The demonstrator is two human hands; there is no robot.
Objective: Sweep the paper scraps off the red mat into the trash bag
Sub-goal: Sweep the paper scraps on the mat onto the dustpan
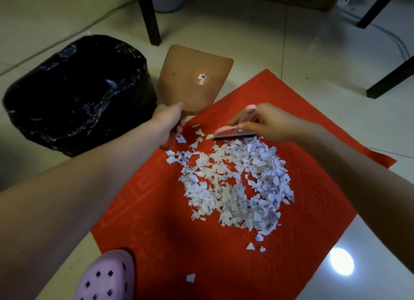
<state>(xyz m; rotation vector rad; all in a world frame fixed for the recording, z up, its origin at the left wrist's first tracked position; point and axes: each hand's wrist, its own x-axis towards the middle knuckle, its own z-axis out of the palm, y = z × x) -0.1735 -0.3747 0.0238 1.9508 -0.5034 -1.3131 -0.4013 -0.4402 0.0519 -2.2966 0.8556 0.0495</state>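
The left grip [171,120] is curled round the handle of a brown dustpan [195,80], with the black trash bag [76,93] just left of it. The right grip [268,122] pinches a small pink brush [233,132] at the far edge of the paper scraps [233,183]. The scraps are heaped on the red mat [161,232], on the near side of both grips, and a purple clog [107,277] sits nearer still.

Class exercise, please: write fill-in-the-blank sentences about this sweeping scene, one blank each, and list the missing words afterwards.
1. The left hand holds the dustpan by its ____.
2. The right hand holds a pink ____ at the far edge of the paper scraps.
3. The paper scraps lie on a ____ mat.
4. The trash bag is coloured ____.

Missing words: handle; brush; red; black.
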